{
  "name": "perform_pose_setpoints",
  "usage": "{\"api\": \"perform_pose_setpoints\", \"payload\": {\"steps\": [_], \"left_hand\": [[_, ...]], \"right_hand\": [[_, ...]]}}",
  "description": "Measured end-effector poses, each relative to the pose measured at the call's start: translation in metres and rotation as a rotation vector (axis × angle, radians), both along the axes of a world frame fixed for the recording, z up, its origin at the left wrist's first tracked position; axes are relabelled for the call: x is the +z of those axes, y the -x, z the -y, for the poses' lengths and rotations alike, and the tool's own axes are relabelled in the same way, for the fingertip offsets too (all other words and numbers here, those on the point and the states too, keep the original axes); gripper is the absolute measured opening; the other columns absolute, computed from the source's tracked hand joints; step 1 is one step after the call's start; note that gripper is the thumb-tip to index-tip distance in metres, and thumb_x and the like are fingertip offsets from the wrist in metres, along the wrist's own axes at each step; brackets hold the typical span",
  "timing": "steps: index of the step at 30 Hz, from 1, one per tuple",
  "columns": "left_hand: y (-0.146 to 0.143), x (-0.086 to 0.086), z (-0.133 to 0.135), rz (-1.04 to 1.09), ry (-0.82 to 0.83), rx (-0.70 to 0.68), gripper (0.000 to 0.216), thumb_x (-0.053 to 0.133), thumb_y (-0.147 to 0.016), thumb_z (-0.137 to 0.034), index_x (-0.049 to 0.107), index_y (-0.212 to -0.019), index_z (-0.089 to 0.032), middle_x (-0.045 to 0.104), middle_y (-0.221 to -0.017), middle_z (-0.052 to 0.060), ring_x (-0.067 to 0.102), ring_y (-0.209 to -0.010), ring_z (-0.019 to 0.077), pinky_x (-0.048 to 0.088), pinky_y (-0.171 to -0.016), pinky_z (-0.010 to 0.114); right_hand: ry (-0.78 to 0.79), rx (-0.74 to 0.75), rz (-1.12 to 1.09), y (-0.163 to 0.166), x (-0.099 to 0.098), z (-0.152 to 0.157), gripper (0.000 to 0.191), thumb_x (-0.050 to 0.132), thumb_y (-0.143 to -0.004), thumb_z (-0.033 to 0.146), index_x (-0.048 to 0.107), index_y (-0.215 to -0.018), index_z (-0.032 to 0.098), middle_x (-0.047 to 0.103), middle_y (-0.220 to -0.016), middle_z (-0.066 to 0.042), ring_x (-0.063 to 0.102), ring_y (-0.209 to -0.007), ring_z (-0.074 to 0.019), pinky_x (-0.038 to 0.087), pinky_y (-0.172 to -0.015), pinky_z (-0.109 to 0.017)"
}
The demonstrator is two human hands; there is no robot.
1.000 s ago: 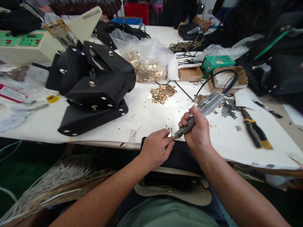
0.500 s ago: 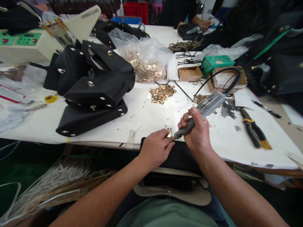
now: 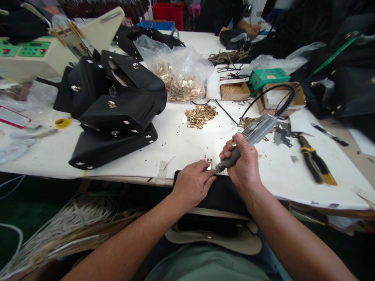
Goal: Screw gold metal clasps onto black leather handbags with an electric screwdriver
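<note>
An electric screwdriver [image 3: 258, 130] with a grey body slants down to the left, and my right hand [image 3: 244, 160] is wrapped round its lower part. Its tip points at the edge of a black bag [image 3: 224, 193] at the table's front, close to my left fingertips. My left hand [image 3: 195, 179] grips the bag's near edge, with thumb and index finger close together beside the tip. A small gold metal plate [image 3: 209, 163] stands just beyond these fingers. Whether a screw sits under the tip is hidden.
Several black bags [image 3: 117, 113] are stacked at left. Gold clasp parts [image 3: 200, 116] lie in a pile before a plastic bag [image 3: 187, 84] of them. Pliers [image 3: 316, 162] lie at right, near a box of small screws [image 3: 234, 91]. A cable [image 3: 294, 97] runs from the screwdriver. A co-worker's hand [image 3: 252, 29] is across the table.
Almost nothing differs. The screwdriver and my right hand have shifted very slightly; my left hand stays in place.
</note>
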State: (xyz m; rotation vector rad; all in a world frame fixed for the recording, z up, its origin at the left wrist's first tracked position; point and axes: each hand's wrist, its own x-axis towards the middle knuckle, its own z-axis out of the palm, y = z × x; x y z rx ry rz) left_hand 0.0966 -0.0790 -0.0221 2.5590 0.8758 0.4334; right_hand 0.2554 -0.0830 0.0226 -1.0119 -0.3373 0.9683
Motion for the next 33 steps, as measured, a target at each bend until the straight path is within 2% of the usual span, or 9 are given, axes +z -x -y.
{"api": "perform_pose_setpoints", "payload": {"steps": [5,11,16,27,33], "left_hand": [[0.002,-0.002,-0.001,0.042,0.035,0.010,0.032,0.063,-0.095,-0.036,0.065,-0.123,-0.021,0.067,-0.129,0.009,0.063,-0.121,0.0250,0.053,-0.106,0.043],[0.013,-0.002,-0.006,0.024,0.070,-0.089,0.034,0.066,-0.091,-0.030,0.065,-0.122,-0.017,0.062,-0.141,0.011,0.054,-0.136,0.0253,0.044,-0.118,0.043],[0.017,0.002,-0.008,-0.011,0.048,-0.149,0.036,0.061,-0.095,-0.032,0.062,-0.128,-0.019,0.060,-0.144,0.011,0.050,-0.140,0.0260,0.042,-0.119,0.045],[0.017,0.004,-0.007,-0.044,0.043,-0.155,0.035,0.060,-0.096,-0.033,0.061,-0.128,-0.019,0.060,-0.144,0.011,0.049,-0.141,0.0270,0.041,-0.119,0.047],[0.016,0.007,-0.007,-0.048,0.061,-0.149,0.035,0.060,-0.095,-0.032,0.062,-0.128,-0.018,0.060,-0.143,0.012,0.048,-0.141,0.0272,0.040,-0.120,0.047]], "right_hand": [[-0.010,-0.020,0.002,-0.004,0.000,-0.001,0.037,0.083,-0.074,0.044,0.055,-0.076,0.020,0.051,-0.065,0.007,0.047,-0.049,-0.0070,0.047,-0.047,-0.022],[-0.044,-0.044,0.056,-0.007,0.000,-0.009,0.038,0.083,-0.074,0.045,0.054,-0.075,0.021,0.049,-0.062,0.007,0.048,-0.047,-0.0074,0.045,-0.045,-0.021],[-0.031,-0.061,0.154,0.000,-0.009,-0.015,0.035,0.081,-0.077,0.046,0.057,-0.076,0.020,0.053,-0.061,0.006,0.050,-0.047,-0.0088,0.045,-0.044,-0.022],[0.016,-0.024,0.371,0.011,-0.025,-0.016,0.035,0.079,-0.079,0.048,0.058,-0.069,0.021,0.054,-0.052,0.004,0.049,-0.043,-0.0117,0.044,-0.042,-0.024],[0.003,0.122,0.531,0.012,-0.024,-0.007,0.030,0.076,-0.083,0.046,0.063,-0.074,0.021,0.058,-0.057,0.003,0.053,-0.050,-0.0130,0.046,-0.048,-0.026]]}}
